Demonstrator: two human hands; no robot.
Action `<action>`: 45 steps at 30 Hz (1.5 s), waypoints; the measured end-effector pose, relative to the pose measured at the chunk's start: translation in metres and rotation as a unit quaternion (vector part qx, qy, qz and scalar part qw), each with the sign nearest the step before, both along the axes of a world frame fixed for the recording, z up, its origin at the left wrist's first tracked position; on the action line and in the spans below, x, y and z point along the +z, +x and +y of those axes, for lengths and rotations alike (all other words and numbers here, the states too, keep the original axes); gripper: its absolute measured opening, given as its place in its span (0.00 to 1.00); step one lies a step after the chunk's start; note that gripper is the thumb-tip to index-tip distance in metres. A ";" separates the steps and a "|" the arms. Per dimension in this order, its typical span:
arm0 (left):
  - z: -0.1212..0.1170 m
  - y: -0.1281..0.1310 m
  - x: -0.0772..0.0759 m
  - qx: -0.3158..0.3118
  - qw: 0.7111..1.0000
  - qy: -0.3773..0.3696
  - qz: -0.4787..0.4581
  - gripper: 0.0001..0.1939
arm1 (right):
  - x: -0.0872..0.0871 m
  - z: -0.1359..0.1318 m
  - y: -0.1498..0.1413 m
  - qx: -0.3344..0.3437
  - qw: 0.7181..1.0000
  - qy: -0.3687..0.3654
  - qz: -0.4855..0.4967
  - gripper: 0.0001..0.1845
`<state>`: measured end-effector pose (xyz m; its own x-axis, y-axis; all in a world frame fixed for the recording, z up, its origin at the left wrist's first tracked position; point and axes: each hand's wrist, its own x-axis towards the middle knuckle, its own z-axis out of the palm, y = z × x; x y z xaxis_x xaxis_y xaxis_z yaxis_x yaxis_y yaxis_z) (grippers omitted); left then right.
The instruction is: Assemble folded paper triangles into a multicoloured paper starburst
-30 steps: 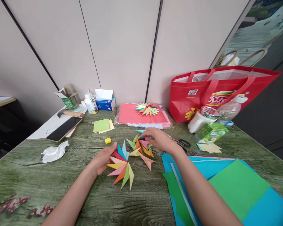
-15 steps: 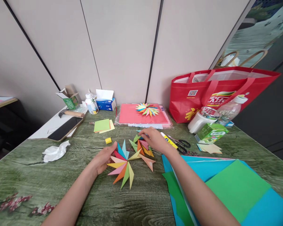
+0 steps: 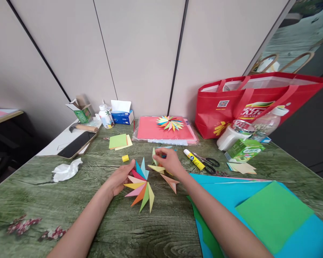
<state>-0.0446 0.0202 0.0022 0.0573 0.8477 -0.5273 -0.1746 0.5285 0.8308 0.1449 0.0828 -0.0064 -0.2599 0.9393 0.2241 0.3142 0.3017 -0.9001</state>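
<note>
Between thumb and fingers, my left hand (image 3: pixel 121 178) grips a multicoloured folded-paper pinwheel (image 3: pixel 140 189) by its upper left points, low over the table. My right hand (image 3: pixel 169 161) is closed on a light green folded paper piece (image 3: pixel 154 156), which stands up at its fingertips. Other folded pieces lie partly hidden under that hand. A yellow folded piece (image 3: pixel 156 168) shows just below the fingers, and a peach folded piece (image 3: pixel 171 183) rests to the right of the pinwheel.
A glue stick (image 3: pixel 194 159) and scissors (image 3: pixel 208 163) lie right of my right hand; the yellow cap (image 3: pixel 125 158) is at left. Behind, a finished paper star (image 3: pixel 170 123) tops a red paper pack (image 3: pixel 148 128). Blue sheets (image 3: pixel 226 191) lie under my right forearm. A red bag (image 3: pixel 212 111) stands behind.
My right hand has drawn slightly back and lifted a light green piece out of the pile. My left hand still holds the pinwheel in nearly the same spot. The view has shifted slightly.
</note>
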 end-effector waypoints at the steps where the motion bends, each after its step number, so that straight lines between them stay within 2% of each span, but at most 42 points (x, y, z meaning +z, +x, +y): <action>1: 0.000 0.000 0.000 -0.002 1.000 -0.002 0.000 0.20 | 0.002 0.003 0.004 -0.003 0.994 -0.053 0.097 0.07; 3: 0.000 -0.001 -0.001 -0.003 1.000 -0.003 0.001 0.20 | 0.006 0.010 0.013 0.005 0.952 -0.158 0.261 0.11; 5: 0.000 -0.001 -0.001 -0.002 1.000 -0.001 0.002 0.20 | 0.010 0.015 0.023 0.018 0.908 -0.228 0.351 0.12; 7: 0.000 -0.001 -0.001 0.000 1.000 -0.002 0.001 0.19 | 0.012 0.019 0.032 0.028 0.879 -0.266 0.394 0.12; 10: -0.001 0.000 0.001 -0.002 1.000 -0.010 0.003 0.19 | 0.014 0.021 0.038 0.039 0.863 -0.287 0.415 0.12; 24: 0.000 0.000 0.004 -0.001 1.000 -0.011 0.000 0.19 | 0.019 0.025 0.048 0.023 0.862 -0.288 0.417 0.11; 28: 0.000 0.000 0.003 -0.024 1.000 -0.002 0.002 0.19 | 0.024 0.023 0.049 0.022 0.876 -0.306 0.373 0.09; 33: 0.000 -0.001 0.001 -0.061 0.998 0.011 0.010 0.17 | 0.024 0.012 0.037 0.102 0.897 -0.337 0.266 0.07; 39: 0.000 -0.002 0.000 -0.082 0.996 0.018 0.021 0.15 | 0.015 0.003 0.023 0.176 0.886 -0.373 0.210 0.13; 42: -0.001 -0.002 0.000 -0.091 0.995 0.032 0.013 0.13 | 0.012 0.000 0.018 0.190 0.888 -0.375 0.183 0.13; 45: -0.002 -0.003 0.000 -0.112 0.993 0.048 0.005 0.14 | 0.009 -0.003 0.010 0.169 0.892 -0.382 0.174 0.13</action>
<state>-0.0478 0.0183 0.0019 0.2457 0.8609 -0.4455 -0.0535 0.4710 0.8805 0.1553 0.0800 0.0029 -0.5963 0.7340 -0.3250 -0.0164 -0.4159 -0.9093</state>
